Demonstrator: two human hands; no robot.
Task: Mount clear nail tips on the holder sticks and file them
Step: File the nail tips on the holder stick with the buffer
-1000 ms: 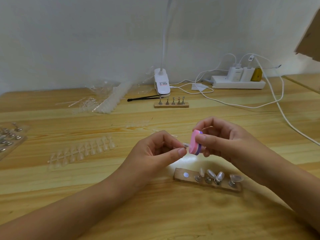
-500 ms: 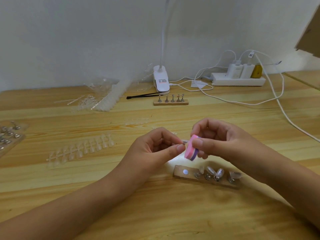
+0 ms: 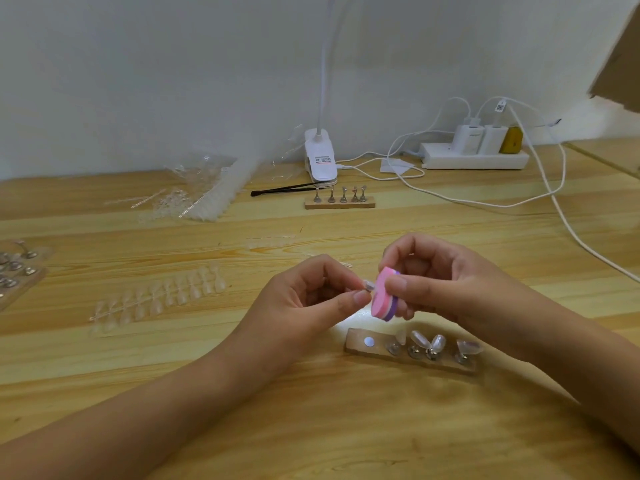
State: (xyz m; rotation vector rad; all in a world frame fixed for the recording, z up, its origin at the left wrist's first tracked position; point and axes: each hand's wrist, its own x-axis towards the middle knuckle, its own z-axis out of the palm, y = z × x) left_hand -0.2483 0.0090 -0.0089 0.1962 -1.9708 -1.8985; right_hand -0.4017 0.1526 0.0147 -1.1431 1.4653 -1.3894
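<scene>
My left hand [image 3: 311, 299] pinches a small holder stick with a clear nail tip [image 3: 366, 284] between thumb and forefinger. My right hand [image 3: 446, 282] grips a pink and purple file block [image 3: 381, 299], whose face touches the tip. Just below my hands lies a wooden base [image 3: 356, 344] with several sticks carrying clear tips [image 3: 434, 342]; its leftmost magnet spot is bare. A strip of clear nail tips [image 3: 159, 299] lies on the table to the left.
A second wooden base with bare sticks [image 3: 340, 201] stands farther back, with black tweezers [image 3: 280, 190] and a white clip lamp [image 3: 320, 161] behind it. Plastic bags of tips [image 3: 204, 192] lie back left. A power strip [image 3: 474, 159] and white cables lie at back right. Another holder board [image 3: 17, 275] is at the left edge.
The file block in my right hand has shifted slightly down and then up against the tip; both hands stay in about the same place.
</scene>
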